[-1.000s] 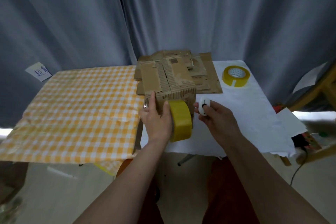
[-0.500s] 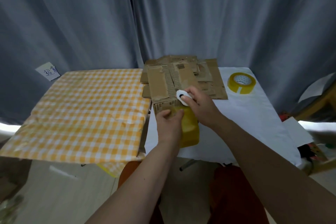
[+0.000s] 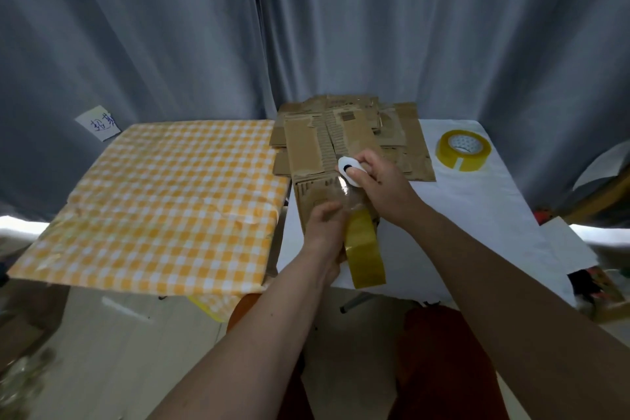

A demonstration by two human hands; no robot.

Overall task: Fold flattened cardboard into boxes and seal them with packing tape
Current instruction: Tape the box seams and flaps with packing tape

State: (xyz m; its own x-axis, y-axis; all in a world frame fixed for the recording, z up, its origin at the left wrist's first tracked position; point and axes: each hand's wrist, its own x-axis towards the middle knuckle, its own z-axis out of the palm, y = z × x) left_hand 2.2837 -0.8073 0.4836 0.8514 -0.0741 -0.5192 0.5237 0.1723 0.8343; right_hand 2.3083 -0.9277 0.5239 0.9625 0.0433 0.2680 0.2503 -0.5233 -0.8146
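Note:
A folded cardboard box [image 3: 308,147] stands at the white table's near edge, in front of a stack of flattened cardboard [image 3: 405,143]. My left hand [image 3: 324,228] grips a yellow tape roll [image 3: 363,252] held against the box's front face. A clear strip of tape runs from the roll up toward the box's top edge. My right hand [image 3: 378,184] holds a small white cutter [image 3: 349,174] at that strip, right at the top front edge of the box.
A second yellow tape roll [image 3: 463,150] lies on the white-covered table [image 3: 494,215] at the right. A table with a yellow checked cloth [image 3: 163,201] stands at the left. Grey curtains hang behind. Papers and clutter sit at the far right.
My right hand moved with the white cutter from beside the roll up to the box's top edge. My left hand pulled the tape roll downward along the box's front.

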